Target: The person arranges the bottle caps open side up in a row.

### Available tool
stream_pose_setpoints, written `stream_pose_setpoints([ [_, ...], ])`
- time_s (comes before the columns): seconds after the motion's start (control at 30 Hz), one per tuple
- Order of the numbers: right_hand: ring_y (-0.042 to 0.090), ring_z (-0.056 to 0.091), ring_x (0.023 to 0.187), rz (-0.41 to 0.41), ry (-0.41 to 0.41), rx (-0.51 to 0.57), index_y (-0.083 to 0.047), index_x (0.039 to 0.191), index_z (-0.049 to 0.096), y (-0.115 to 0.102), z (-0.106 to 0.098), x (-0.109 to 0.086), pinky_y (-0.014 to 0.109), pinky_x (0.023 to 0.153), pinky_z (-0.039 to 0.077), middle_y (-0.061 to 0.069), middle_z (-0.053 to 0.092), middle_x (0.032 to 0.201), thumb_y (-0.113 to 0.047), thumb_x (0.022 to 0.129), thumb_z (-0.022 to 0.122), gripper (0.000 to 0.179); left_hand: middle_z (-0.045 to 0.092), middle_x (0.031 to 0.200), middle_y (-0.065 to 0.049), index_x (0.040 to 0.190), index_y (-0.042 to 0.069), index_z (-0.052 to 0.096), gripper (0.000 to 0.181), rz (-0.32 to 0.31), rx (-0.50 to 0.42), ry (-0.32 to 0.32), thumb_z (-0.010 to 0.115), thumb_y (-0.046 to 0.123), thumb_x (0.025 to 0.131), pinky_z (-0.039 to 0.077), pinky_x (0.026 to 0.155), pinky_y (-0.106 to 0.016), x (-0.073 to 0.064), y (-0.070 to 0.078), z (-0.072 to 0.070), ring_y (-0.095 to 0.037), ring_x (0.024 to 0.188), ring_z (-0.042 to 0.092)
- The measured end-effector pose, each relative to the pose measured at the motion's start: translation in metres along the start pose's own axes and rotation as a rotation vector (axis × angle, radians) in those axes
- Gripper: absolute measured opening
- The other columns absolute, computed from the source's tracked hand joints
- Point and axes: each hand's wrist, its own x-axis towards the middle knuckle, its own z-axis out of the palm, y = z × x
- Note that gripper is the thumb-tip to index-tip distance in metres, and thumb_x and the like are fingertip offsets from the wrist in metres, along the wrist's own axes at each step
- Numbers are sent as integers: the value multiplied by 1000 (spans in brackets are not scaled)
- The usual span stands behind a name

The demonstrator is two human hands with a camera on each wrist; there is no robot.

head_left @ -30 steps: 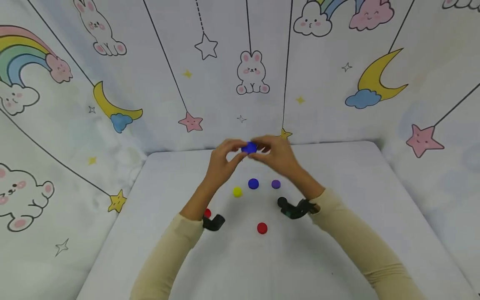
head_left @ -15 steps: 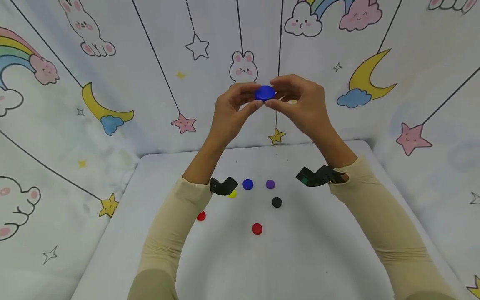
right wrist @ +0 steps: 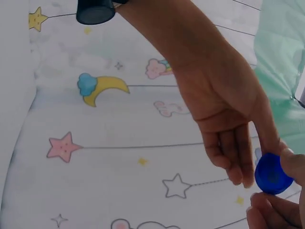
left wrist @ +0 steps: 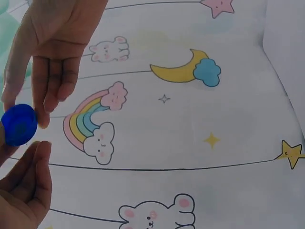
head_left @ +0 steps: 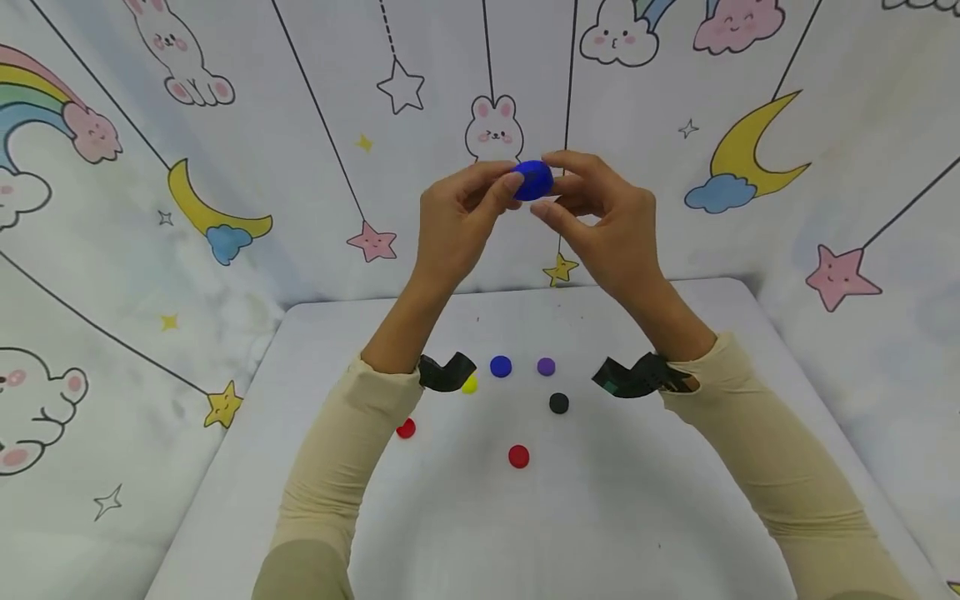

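Observation:
Between both hands, high above the table's far edge, is a round blue cap [head_left: 533,181], tilted with its flat face toward me. The left hand [head_left: 461,212] pinches its left side, thumb across the face. At its right side the right hand [head_left: 603,212] has its index fingertip on the upper rim and other fingers bent beside it, while its thumb stands apart just below. Both wrist views show this blue cap [left wrist: 19,125] with a raised rim [right wrist: 274,174]. On the table below lie another blue cap [head_left: 501,367] and a smaller purple cap [head_left: 546,367].
A yellow cap [head_left: 470,384] shows partly behind the left wrist camera [head_left: 447,372]. One red cap [head_left: 406,428] lies beside the left sleeve; a second red cap [head_left: 519,457] lies nearer me. A black cap [head_left: 558,403] sits mid-table. Printed cloth walls [head_left: 315,250] surround the white table [head_left: 585,533].
Both hands have raised the blue cap from over the table's far edge. In the last half second the cap has tilted, the left thumb moved onto its face and the right thumb came off.

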Motion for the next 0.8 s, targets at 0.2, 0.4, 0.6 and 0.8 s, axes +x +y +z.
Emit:
stream_pose_setpoints([
  [0.2, 22, 72, 80, -151, 29, -119, -4, 133, 57, 3, 5, -5, 17, 76, 54, 16, 74, 97, -9, 86, 75, 51, 73, 87, -16, 104, -3, 73, 21, -127, -109, 51, 62, 15, 97, 58, 71, -27, 8, 7, 2, -19, 70, 69],
  [0.4, 23, 71, 75, -143, 13, -94, 2, 125, 61, 2, 1, -1, 11, 73, 51, 16, 74, 87, -7, 83, 78, 47, 73, 87, -13, 111, -6, 69, 21, -147, -237, 4, 60, 8, 97, 57, 67, -27, 6, 6, 3, -19, 67, 69],
  [0.6, 14, 69, 76, 61, -96, -24, -3, 126, 63, -4, -9, 4, 13, 74, 52, 11, 74, 86, -8, 85, 76, 44, 72, 92, -13, 117, -7, 66, 24, -127, -253, -108, 59, 4, 97, 58, 72, -29, 4, 2, -3, -21, 73, 70],
  [0.8, 3, 64, 73, 191, -197, 12, -8, 128, 64, -9, -16, 3, 14, 70, 51, 12, 72, 88, -11, 87, 75, 43, 70, 101, -17, 128, -2, 62, 38, -157, -146, -261, 68, 1, 90, 57, 88, -31, 0, 1, -13, -20, 91, 70],
])
